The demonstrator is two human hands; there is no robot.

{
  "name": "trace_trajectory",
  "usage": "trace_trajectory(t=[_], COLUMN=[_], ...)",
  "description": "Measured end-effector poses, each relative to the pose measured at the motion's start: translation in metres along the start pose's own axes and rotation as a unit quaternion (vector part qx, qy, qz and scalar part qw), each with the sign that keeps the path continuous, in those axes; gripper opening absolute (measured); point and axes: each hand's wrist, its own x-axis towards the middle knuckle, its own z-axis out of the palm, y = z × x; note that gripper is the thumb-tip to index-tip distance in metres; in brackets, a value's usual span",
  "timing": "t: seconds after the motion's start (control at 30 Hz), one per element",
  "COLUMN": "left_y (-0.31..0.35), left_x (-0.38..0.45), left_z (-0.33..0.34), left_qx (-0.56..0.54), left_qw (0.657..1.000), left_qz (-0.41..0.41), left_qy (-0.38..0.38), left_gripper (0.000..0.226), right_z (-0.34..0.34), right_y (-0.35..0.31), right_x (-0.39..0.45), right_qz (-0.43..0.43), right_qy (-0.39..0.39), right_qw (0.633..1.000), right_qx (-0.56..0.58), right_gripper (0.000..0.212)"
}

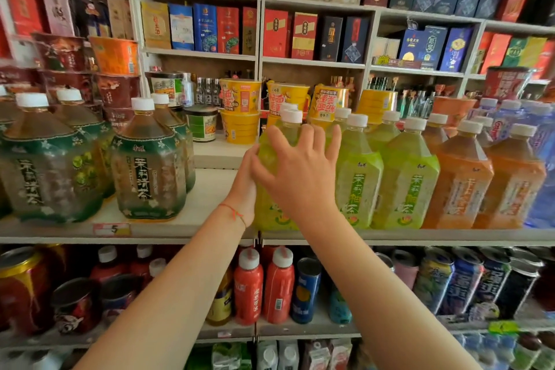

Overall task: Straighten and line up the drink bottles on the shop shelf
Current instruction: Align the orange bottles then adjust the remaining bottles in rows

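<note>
Head view, both hands (295,171) on green bottle (271,177), bare shelf (210,189) leftward

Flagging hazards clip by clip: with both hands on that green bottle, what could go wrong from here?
1. The green bottle stands at the shelf edge; the left hand and right hand could tip it off.
2. Sliding it right might knock the next green bottle.
3. Shoving it back could topple the yellow noodle cups behind.

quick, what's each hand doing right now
Left hand: presses the left side of the yellow-green plastic tea bottle; finger curl hidden.
Right hand: fingers spread, curled over the same bottle's front.
</note>
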Motion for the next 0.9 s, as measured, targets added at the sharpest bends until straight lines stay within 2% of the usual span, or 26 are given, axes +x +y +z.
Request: trace_trajectory(t=[0.17, 0.3, 0.4, 0.5, 0.6, 0.77, 0.83, 0.9], left_y=[-0.002, -0.003, 0.001, 0.004, 0.0, 0.001, 0.002, 0.002], left_x=[-0.001, 0.0, -0.004, -0.012, -0.011, -0.011, -0.011, -0.016], left_z=[0.014, 0.013, 0.013, 0.014, 0.012, 0.019, 0.02, 0.021], left_qx=[0.01, 0.024, 0.02, -0.013, -0.022, -0.016, -0.014, -0.001], left_qw=[1.0, 0.999, 0.999, 0.998, 0.997, 0.996, 0.995, 0.995], left_qz=[0.018, 0.023, -0.001, -0.054, -0.063, -0.073, -0.079, -0.078], left_qy=[0.0, 0.027, 0.048, 0.038, 0.035, 0.043, 0.052, 0.057], left_gripper=[0.035, 0.034, 0.036, 0.048, 0.054, 0.06, 0.061, 0.059], right_z=[-0.003, 0.003, 0.007, 0.009, 0.018, 0.03, 0.032, 0.034], right_y=[0.017, 0.018, 0.024, 0.042, 0.064, 0.081, 0.082, 0.078], right_x=[-0.002, -0.001, -0.005, -0.017, -0.023, -0.024, -0.026, -0.029], right_qz=[-0.02, -0.028, -0.047, -0.066, -0.063, -0.094, -0.095, -0.081], right_qy=[-0.004, 0.004, 0.017, 0.063, 0.116, 0.111, 0.136, 0.176], right_qw=[0.999, 1.0, 0.999, 0.995, 0.991, 0.989, 0.986, 0.98], right_qx=[-0.033, -0.011, 0.015, 0.033, 0.022, -0.023, -0.009, 0.051], right_gripper=[0.054, 0.053, 0.062, 0.063, 0.058, 0.063, 0.063, 0.061])
